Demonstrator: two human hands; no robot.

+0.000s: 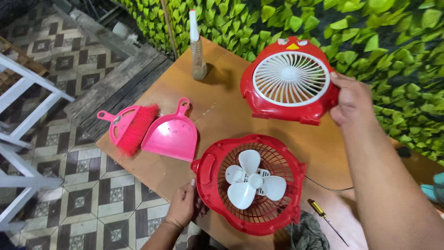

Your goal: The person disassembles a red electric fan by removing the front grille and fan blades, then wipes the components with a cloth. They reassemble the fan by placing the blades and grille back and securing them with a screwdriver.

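Note:
A small red fan lies in two parts on a wooden table (217, 115). The rear red housing (209, 170) with its white blades (249, 179) lies near the table's front edge. My left hand (185, 206) grips that housing's left rim. The red front cover (259, 99) with a white grille (290, 78) stands tilted at the back of the table. My right hand (349, 99) holds the cover's right edge.
A pink dustpan (172, 134) and pink brush (129, 125) lie at the table's left. A spray bottle (198, 46) stands at the back. A yellow-handled screwdriver (323, 217) and a dark cloth (307, 234) lie at the front right. A leafy wall (393, 46) runs behind.

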